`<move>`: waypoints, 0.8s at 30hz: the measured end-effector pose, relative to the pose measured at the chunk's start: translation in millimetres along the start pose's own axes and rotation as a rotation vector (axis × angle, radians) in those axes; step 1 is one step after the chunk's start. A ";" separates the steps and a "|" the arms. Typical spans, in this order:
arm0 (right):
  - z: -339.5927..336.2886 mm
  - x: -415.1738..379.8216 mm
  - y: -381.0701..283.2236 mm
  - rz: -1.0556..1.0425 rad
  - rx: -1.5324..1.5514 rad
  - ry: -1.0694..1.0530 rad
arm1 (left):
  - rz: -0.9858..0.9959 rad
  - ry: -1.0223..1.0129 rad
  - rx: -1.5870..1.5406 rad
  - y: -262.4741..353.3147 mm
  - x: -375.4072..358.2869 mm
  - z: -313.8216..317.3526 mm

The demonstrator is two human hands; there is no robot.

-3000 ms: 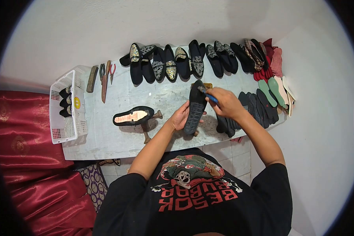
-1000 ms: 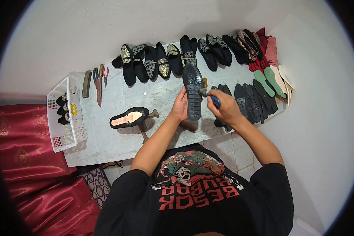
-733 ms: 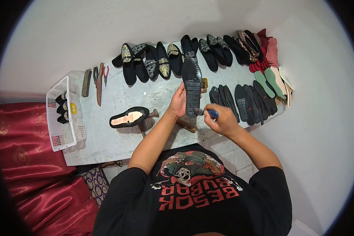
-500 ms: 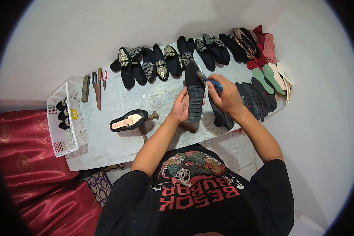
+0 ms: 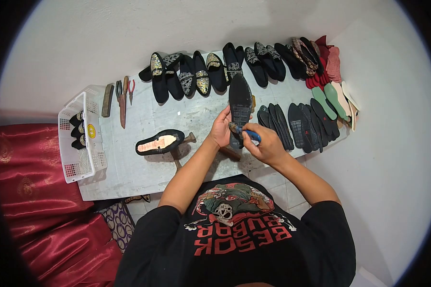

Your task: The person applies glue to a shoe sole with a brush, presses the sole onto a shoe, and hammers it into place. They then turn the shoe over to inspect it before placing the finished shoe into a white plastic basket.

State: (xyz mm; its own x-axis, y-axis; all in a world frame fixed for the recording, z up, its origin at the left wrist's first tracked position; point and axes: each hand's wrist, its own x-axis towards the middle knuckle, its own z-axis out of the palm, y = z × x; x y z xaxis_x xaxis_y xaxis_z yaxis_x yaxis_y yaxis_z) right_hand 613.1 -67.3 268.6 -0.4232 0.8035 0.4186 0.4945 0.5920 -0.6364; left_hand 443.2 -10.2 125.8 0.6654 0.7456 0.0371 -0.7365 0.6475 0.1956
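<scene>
A black shoe sole (image 5: 240,98) with a ridged grid on its heel half is held upright above the table by my left hand (image 5: 221,126), whose fingers wrap behind it. My right hand (image 5: 266,143) grips a blue-handled brush (image 5: 252,135). The brush's bristles lie against the heel end of the sole, close to my left thumb. To the left, a black shoe (image 5: 175,137) rests bottom up on a metal shoe anvil (image 5: 190,137), its pale insole board showing.
Decorated black shoes (image 5: 202,79) line the back of the table (image 5: 115,177). Black soles (image 5: 301,124) lie at right, beside green insoles (image 5: 324,103). A knife (image 5: 122,110), pliers (image 5: 131,90) and a sharpening block (image 5: 107,101) lie at left. A white basket (image 5: 99,158) with shoes stands at the left edge.
My right hand has drawn the brush from the sole's toe half down to its heel half. The sole has turned to face me more. The view has shifted slightly.
</scene>
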 end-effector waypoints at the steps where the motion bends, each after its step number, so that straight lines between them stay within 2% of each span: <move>1: -2.4 2.7 2.8 0.032 0.018 0.018 | -0.004 -0.001 0.000 -1.8 0.3 2.3; 3: -6.7 10.4 7.8 0.068 0.032 0.043 | 0.018 0.034 -0.100 -6.3 2.8 4.5; 5: -9.8 22.4 11.5 0.081 0.030 0.162 | 0.010 0.054 -0.108 -8.2 5.4 3.7; 7: -10.5 24.2 9.0 0.152 0.051 0.163 | 0.002 0.080 -0.120 -9.0 7.1 15.4; 10: -4.0 14.2 7.0 0.056 -0.027 0.110 | 0.072 0.199 -0.008 -3.3 12.4 19.6; 12: 4.1 0.0 0.4 0.015 -0.029 0.103 | 0.051 -0.028 0.045 5.5 17.4 10.2; 14: 3.5 -3.6 -4.6 0.007 -0.017 0.086 | 0.066 0.006 0.035 8.6 18.9 9.5; 16: -4.0 -3.4 -10.8 0.167 0.049 0.018 | 0.071 0.042 0.026 9.5 17.2 17.7; 17: -5.0 -0.6 -12.6 0.171 0.051 0.021 | 0.089 0.050 -0.003 8.7 15.9 22.1; 19: -6.9 12.1 -10.0 0.101 0.020 0.119 | 0.099 0.054 -0.030 5.2 15.7 32.3; 21: -4.7 16.9 -0.2 0.044 -0.006 0.162 | 0.104 0.194 -0.096 1.2 15.8 39.7; 22: -3.8 18.0 1.2 0.023 -0.018 0.171 | 0.105 0.193 -0.095 1.4 16.4 36.5; 24: -1.6 16.4 1.1 -0.005 -0.029 0.180 | 0.096 0.026 -0.075 4.1 19.8 22.7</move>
State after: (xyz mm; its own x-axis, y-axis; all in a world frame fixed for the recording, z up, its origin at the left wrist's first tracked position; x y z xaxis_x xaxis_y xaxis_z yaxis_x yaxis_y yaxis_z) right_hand 607.9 -53.3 275.8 -0.2839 0.7973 0.5326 0.5152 0.5953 -0.6166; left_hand 456.1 3.7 149.6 0.5887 0.8079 0.0267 -0.8044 0.5822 0.1183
